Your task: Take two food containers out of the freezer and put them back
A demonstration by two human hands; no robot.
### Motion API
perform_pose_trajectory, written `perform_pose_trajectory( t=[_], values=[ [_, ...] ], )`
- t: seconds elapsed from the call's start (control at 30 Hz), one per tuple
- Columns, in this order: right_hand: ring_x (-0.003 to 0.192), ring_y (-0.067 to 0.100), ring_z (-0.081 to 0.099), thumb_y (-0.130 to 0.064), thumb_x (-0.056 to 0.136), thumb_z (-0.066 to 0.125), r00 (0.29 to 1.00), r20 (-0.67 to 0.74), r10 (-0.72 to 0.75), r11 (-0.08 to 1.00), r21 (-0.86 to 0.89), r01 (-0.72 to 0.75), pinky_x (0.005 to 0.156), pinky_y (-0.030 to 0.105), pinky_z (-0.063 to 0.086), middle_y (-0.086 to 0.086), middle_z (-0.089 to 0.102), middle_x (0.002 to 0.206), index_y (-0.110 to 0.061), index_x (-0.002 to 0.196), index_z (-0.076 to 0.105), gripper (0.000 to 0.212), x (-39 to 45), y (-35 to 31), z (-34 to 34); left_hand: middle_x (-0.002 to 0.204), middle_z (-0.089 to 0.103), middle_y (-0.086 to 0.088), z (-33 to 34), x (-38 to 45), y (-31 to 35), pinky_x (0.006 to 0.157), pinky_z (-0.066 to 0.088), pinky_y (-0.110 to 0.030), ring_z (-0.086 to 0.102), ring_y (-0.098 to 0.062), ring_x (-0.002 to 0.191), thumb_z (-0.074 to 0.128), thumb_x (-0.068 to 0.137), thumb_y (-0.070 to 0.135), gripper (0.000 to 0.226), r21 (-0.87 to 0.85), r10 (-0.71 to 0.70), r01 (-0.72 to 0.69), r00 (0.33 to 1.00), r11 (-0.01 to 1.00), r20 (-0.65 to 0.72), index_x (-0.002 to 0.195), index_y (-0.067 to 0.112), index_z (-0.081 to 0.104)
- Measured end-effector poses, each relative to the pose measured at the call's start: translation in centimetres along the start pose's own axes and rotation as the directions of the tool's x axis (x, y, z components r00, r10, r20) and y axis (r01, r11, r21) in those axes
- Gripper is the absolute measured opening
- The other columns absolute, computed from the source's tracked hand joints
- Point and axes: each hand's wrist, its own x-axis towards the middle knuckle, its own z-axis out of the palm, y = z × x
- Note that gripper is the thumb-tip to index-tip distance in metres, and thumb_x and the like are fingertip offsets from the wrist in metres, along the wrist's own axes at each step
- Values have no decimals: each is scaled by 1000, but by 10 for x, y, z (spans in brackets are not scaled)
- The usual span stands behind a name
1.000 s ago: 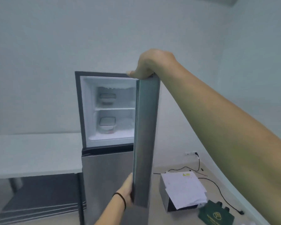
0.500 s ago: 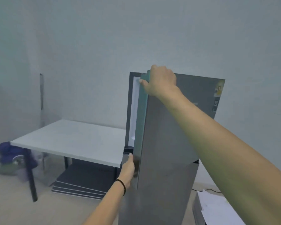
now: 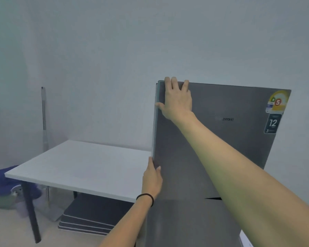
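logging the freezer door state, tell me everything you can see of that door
The freezer door is a flat panel of dark grey, brushed-metal look, upright and swung shut or nearly so; no interior shows. A pale strip runs down its left edge. A faint brand word sits mid-panel, and two stickers at its top right show a 5 and a 12. The right hand presses flat near its top left corner; the left hand rests on its lower left edge.
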Motion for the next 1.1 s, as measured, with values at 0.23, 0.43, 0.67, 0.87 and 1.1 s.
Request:
perform_pose_trajectory(
  t=[0.23, 0.43, 0.67, 0.87, 1.1],
  values=[
    [147, 42, 6, -48, 83, 67, 1000, 20, 18, 995, -93, -16, 115, 53, 23, 2, 10, 161, -15, 154, -1, 104, 41, 1, 45, 139, 54, -12, -1, 68, -9, 94, 45, -26, 56, -29, 122, 44, 100, 22, 51, 101, 8, -15, 998, 995, 65, 147, 11, 28],
    [148, 41, 2, -49, 84, 66, 998, -18, 59, 989, -132, -61, 115, 55, 19, 1, 5, 163, -17, 155, -7, 106, 56, 0, 69, 144, 51, -10, 2, 91, -11, 105, 42, -33, 51, -28, 130, 51, 97, 34, 60, 78, 21, -29, 995, 997, 96, 147, 10, 28],
    [150, 38, -3, -52, 85, 63, 997, -35, 63, 989, -128, -67, 116, 56, 16, -2, -1, 164, -20, 154, -11, 107, 57, 2, 76, 132, 60, -12, 2, 97, -10, 98, 48, -34, 59, -30, 119, 52, 97, 31, 55, 114, 4, -15, 995, 993, 97, 144, 10, 33],
    [151, 31, -8, -49, 92, 54, 998, -65, 13, 998, -65, -17, 119, 56, 9, 0, -13, 164, -21, 155, -11, 95, 37, 17, 77, 147, 47, -7, -17, 95, -10, 109, 41, -35, 49, -27, 133, 49, 97, 33, 60, 131, 23, -57, 968, 990, 249, 149, 11, 27],
    [150, 36, 0, -45, 96, 50, 937, 280, 210, 950, 170, -264, 120, 50, 15, 7, -16, 163, -23, 156, -4, 84, -42, 34, 83, 147, 47, -11, -48, 63, 2, 111, 41, -36, 49, -28, 133, 54, 95, 30, 63, 229, 10, -94, 939, 969, 343, 150, 12, 28]
  ],
)
